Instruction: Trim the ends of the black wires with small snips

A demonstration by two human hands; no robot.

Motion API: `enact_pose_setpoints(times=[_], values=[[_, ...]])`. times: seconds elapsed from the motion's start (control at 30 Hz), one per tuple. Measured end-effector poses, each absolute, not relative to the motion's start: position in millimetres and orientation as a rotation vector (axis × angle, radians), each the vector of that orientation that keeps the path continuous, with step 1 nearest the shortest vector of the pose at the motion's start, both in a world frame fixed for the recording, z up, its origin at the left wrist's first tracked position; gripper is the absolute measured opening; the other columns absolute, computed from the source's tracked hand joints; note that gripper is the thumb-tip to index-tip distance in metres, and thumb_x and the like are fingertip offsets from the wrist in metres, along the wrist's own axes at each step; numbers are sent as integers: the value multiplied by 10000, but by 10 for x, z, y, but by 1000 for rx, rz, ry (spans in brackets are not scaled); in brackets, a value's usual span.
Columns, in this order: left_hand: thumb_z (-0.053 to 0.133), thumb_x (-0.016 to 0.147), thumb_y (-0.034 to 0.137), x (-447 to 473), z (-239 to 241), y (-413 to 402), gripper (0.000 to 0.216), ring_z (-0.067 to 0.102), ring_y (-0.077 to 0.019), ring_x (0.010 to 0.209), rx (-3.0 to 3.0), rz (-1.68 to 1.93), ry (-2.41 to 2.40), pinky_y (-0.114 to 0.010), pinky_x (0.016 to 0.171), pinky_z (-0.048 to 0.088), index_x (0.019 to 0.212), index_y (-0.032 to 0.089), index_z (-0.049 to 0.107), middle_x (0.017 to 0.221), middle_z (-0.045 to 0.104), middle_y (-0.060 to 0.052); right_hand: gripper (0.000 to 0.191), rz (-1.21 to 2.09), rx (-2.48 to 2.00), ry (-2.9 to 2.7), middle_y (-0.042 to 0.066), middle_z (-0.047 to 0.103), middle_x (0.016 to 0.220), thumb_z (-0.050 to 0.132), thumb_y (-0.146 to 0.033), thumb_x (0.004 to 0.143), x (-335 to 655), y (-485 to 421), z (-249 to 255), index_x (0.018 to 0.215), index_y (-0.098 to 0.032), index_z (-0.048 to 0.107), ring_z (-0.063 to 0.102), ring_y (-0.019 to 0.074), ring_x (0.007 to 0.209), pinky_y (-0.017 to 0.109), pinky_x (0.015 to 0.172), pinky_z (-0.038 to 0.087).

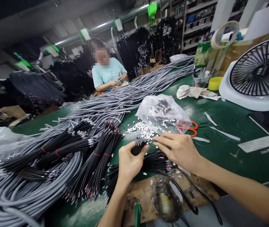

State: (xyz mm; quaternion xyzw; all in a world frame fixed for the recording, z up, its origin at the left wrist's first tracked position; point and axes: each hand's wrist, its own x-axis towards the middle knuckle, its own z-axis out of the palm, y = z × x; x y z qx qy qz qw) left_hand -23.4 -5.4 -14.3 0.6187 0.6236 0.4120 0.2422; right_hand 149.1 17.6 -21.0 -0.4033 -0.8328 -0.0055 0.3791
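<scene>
My left hand (131, 160) is wrapped around a bundle of short black wires (139, 145), their ends pointing up and away from me. Just to its right, my right hand (180, 151) has its thumb and fingers brought together near the wire ends. Whatever is between those fingertips is too small to make out. Small white pieces (143, 130) lie in a loose pile beyond my hands. Below my hands, more black wires (158, 162) with reddish ends rest on the green table (221, 160).
Grey cables (61, 186) run across the left and back, with tied black wire bundles (104, 151) beside them. Orange-handled scissors (192, 128) lie by a clear plastic bag (161, 110). A fan (262, 71) stands at right. Another person (109, 74) works across the table.
</scene>
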Motion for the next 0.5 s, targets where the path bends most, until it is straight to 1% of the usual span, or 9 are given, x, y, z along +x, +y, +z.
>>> enact_pose_setpoints(times=[0.1, 0.13, 0.2, 0.27, 0.33, 0.43, 0.5], values=[[614, 699, 373, -251, -93, -47, 318, 423, -108, 425, 1608, 1073, 1596, -220, 435, 303, 493, 154, 510, 432, 485, 21, 223, 270, -1022, -1983, 37, 629, 868, 551, -319, 816, 1500, 213, -211, 995, -217, 639, 582, 147, 739, 255, 632, 412], [606, 711, 373, -252, -73, -51, 322, 443, -109, 429, 1595, 1049, 1554, -218, 443, 321, 497, 150, 516, 435, 509, 14, 218, 346, -966, -1972, 40, 621, 878, 562, -295, 806, 1503, 224, -213, 995, -216, 637, 578, 149, 752, 259, 644, 422], [592, 731, 368, -247, -37, -63, 323, 467, -109, 434, 1583, 1010, 1487, -213, 453, 342, 507, 145, 526, 439, 534, 4, 193, 441, -820, -1979, 40, 607, 858, 532, -182, 798, 1504, 239, -223, 956, -204, 641, 568, 140, 737, 255, 626, 426], [585, 741, 361, -239, -15, -76, 324, 471, -106, 434, 1585, 983, 1452, -209, 456, 348, 509, 141, 532, 439, 542, 0, 260, 473, -705, -1991, 36, 593, 826, 467, -55, 759, 1498, 244, -239, 906, -184, 638, 554, 129, 709, 242, 596, 415], [585, 743, 356, -234, -10, -87, 337, 468, -103, 431, 1596, 951, 1439, -208, 454, 349, 493, 136, 531, 437, 543, -4, 307, 469, -674, -2003, 34, 572, 809, 436, 6, 699, 1486, 244, -260, 875, -167, 618, 537, 129, 706, 239, 592, 401], [602, 728, 349, -243, -24, -95, 329, 474, -106, 442, 1615, 930, 1460, -210, 452, 352, 492, 125, 554, 460, 559, -11, 293, 470, -741, -2058, 32, 525, 799, 435, 15, 642, 1460, 237, -281, 838, -158, 568, 498, 137, 699, 244, 586, 375], [626, 705, 334, -252, -38, -95, 284, 493, -117, 466, 1636, 960, 1490, -213, 457, 360, 524, 117, 597, 497, 585, -17, 255, 507, -800, -2080, 26, 498, 781, 436, 7, 638, 1439, 228, -282, 805, -161, 531, 467, 135, 676, 243, 570, 355]])
